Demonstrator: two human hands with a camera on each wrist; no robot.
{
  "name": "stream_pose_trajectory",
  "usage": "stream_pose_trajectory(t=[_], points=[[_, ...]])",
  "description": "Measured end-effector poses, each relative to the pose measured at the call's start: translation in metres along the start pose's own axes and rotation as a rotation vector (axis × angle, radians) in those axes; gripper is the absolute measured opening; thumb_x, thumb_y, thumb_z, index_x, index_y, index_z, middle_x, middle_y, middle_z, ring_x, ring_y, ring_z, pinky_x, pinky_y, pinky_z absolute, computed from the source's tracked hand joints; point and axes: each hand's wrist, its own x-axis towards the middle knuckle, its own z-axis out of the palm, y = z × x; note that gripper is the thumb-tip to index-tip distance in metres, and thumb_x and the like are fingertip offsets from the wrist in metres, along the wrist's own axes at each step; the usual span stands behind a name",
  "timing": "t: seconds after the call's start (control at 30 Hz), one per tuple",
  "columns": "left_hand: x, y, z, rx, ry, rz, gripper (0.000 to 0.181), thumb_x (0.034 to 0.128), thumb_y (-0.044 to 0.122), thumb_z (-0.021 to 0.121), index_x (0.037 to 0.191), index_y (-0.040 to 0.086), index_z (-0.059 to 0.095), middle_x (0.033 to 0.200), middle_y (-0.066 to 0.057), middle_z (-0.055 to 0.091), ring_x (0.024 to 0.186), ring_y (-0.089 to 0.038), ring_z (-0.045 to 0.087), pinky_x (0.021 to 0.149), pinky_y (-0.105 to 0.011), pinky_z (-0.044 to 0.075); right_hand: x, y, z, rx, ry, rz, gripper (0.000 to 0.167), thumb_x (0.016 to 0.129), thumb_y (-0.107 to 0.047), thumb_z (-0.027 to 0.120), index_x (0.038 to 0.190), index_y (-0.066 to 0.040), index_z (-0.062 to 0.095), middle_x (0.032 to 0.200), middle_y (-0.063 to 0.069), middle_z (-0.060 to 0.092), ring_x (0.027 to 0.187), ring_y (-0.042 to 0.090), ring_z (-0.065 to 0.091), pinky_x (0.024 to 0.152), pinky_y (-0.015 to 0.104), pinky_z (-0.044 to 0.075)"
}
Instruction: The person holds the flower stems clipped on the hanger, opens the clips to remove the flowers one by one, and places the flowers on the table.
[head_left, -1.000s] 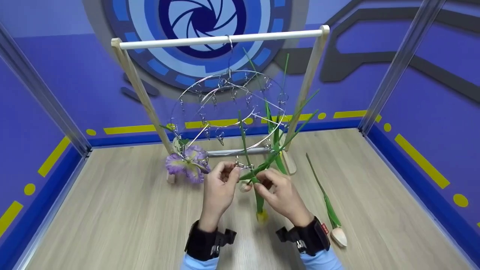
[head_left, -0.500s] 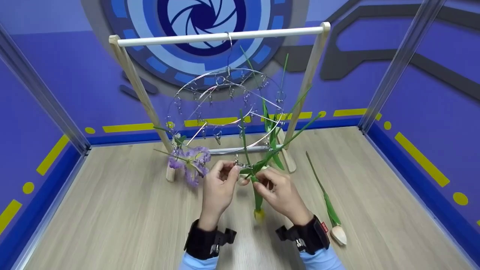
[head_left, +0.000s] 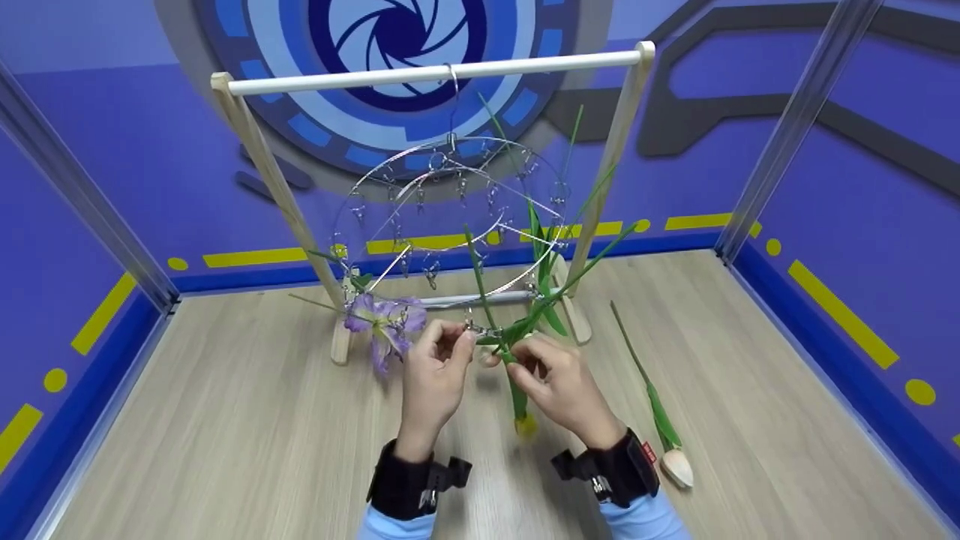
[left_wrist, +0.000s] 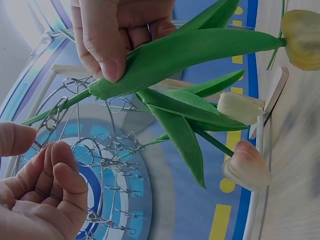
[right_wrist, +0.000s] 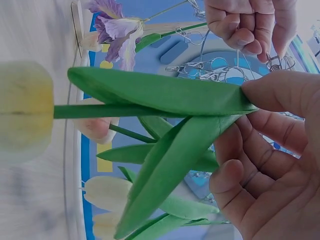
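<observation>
My left hand pinches a small metal clip at the near side of the round wire hanger. Just to its right, my right hand grips the stem of a yellow tulip between thumb and fingers, where the green leaves begin. This tulip is head down, and its bare stem end points up past the clip. In the left wrist view the stem passes behind or through a clip; which one I cannot tell. Pale tulips hang behind the leaves.
A wooden rack with a white bar carries the hanger. On the hanger's left side hangs a purple flower, and several empty clips dangle inside. Another pale tulip lies on the table at the right. Blue walls surround the table.
The purple flower has swung and turned a little to the right. The yellow tulip's upper stem has tilted slightly left. Both hands keep their grips almost in place.
</observation>
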Motion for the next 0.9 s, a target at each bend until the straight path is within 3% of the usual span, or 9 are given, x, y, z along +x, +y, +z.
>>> stream_pose_trajectory(t=[0.3, 0.57, 0.9], points=[[-0.0002, -0.001, -0.0007, 0.012, 0.002, 0.027, 0.007, 0.0989, 0.005, 0.066, 0.096, -0.001, 0.066, 0.085, -0.017, 0.068, 0.071, -0.013, 0.061, 0.065, -0.022, 0.05, -0.0002, -0.0009, -0.002, -0.041, -0.006, 0.03, 0.016, 0.084, 0.008, 0.074, 0.088, -0.007, 0.067, 0.078, 0.0, 0.061, 0.066, 0.007, 0.051, 0.055, 0.022, 0.045], [0.0001, -0.0008, -0.0012, -0.006, 0.002, 0.009, 0.007, 0.0981, 0.005, 0.067, 0.094, -0.001, 0.066, 0.082, -0.005, 0.063, 0.07, -0.011, 0.057, 0.064, -0.021, 0.046, -0.0001, 0.0001, -0.0024, -0.027, -0.007, 0.031, 0.018, 0.083, 0.009, 0.073, 0.087, -0.007, 0.067, 0.077, -0.001, 0.06, 0.063, 0.006, 0.051, 0.054, 0.021, 0.045], [0.0005, -0.0009, -0.0004, -0.005, 0.023, 0.02, 0.006, 0.0975, 0.003, 0.067, 0.093, -0.002, 0.067, 0.084, -0.012, 0.067, 0.07, -0.01, 0.059, 0.065, -0.022, 0.05, -0.0006, 0.0006, -0.0038, -0.041, -0.012, 0.044, 0.017, 0.084, 0.01, 0.072, 0.088, -0.007, 0.068, 0.079, 0.0, 0.062, 0.065, 0.007, 0.054, 0.055, 0.022, 0.047]])
